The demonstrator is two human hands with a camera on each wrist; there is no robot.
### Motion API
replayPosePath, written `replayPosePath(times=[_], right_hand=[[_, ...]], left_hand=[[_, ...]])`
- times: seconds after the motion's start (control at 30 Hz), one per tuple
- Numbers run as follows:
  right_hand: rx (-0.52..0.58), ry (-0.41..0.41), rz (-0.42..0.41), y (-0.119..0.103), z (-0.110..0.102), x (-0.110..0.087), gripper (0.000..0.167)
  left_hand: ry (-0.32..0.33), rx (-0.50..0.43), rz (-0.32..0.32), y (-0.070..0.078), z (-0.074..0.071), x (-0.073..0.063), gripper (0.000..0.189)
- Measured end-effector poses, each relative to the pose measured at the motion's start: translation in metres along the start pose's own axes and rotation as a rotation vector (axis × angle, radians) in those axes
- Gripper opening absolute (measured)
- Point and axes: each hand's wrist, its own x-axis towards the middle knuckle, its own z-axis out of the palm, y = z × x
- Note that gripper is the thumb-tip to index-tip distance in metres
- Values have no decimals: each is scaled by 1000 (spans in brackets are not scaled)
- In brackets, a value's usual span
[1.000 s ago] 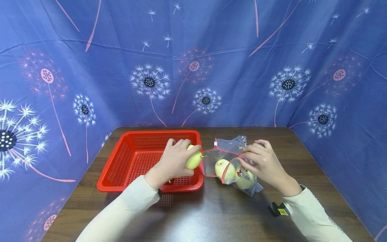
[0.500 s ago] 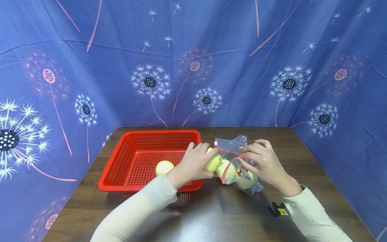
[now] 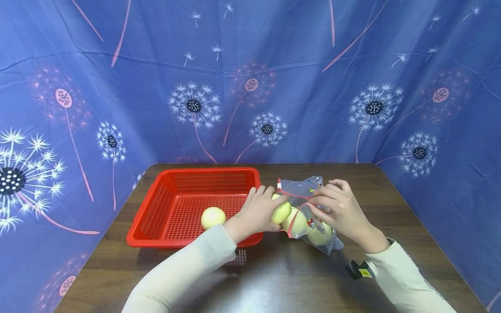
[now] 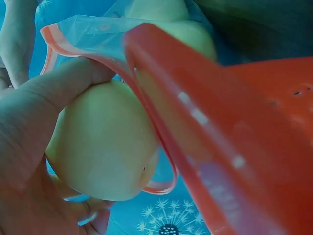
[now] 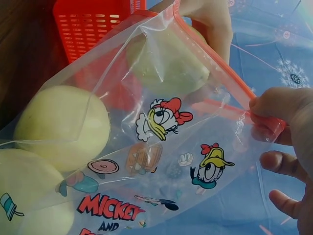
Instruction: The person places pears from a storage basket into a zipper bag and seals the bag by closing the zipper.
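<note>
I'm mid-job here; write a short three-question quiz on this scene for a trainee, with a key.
1. True or false: a round fruit lies in the red basket.
2. Leaving out the gripped fruit in the left hand, how many fruits show in the clear bag? A) none B) two C) five
3. Fill in: the right hand pinches the clear bag's ____.

Key: 1. true; 2. B; 3. red edge.

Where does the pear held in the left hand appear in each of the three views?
Head: the pear is slightly right of centre, below the middle, in the left hand.
Left wrist: the pear is large, left of centre.
Right wrist: the pear is in the upper middle, seen through the clear bag.
Shared landmark: the red basket, visible in all three.
</note>
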Motion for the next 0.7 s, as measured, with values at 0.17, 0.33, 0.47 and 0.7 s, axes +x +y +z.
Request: replayPosePath(times=[0.17,0.33,0.47,0.7], right_hand=[[-5,-10,19,-1,-2,0,43],[-20,-4,23,-1,-5,0,44],[-31,18,3,1,-7,0,41],[-23,42,-10,3,-6,-1,39]], left_hand=[[-14,15,-21,4,0,4,72],[-12,42,-29,5,2,6,74],[-13,104,-32,5,4,6,79],[-59,182,-19,7,7,3,80]])
